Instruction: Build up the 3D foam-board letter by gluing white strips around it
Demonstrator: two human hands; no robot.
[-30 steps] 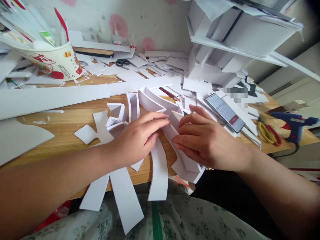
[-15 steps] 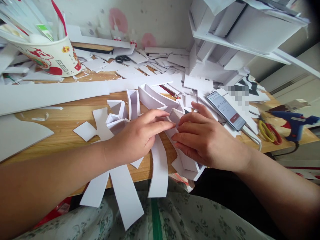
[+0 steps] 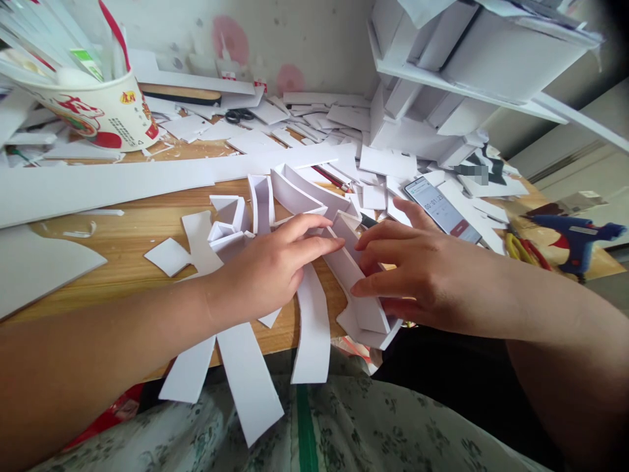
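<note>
A long, narrow white foam-board trough (image 3: 362, 308) slants across the table's front edge, made of thin upright walls on a base. My left hand (image 3: 282, 262) reaches over from the left, its fingers stretched out and their tips touching the trough's far end; its thumb is mostly hidden. Over the trough's right side is my right hand (image 3: 417, 269), fingers spread, some tips at the inner wall and the lower ones partly hidden inside. A curved white strip (image 3: 314, 334) lies beneath my left hand and overhangs the edge. Small foam-board frames (image 3: 262, 200) stand just beyond it.
A phone (image 3: 442, 210) showing a timer lies beyond my right hand. Farther right are scissors (image 3: 525, 250) and a blue glue gun (image 3: 574, 236). A paper cup (image 3: 118, 111) of tools stands back left. A white foam-board structure (image 3: 511, 59) rises back right, near scattered offcuts.
My right hand has shifted slightly right and its fingers have spread, showing more of the trough's inside. My left hand and the trough stay nearly in place.
</note>
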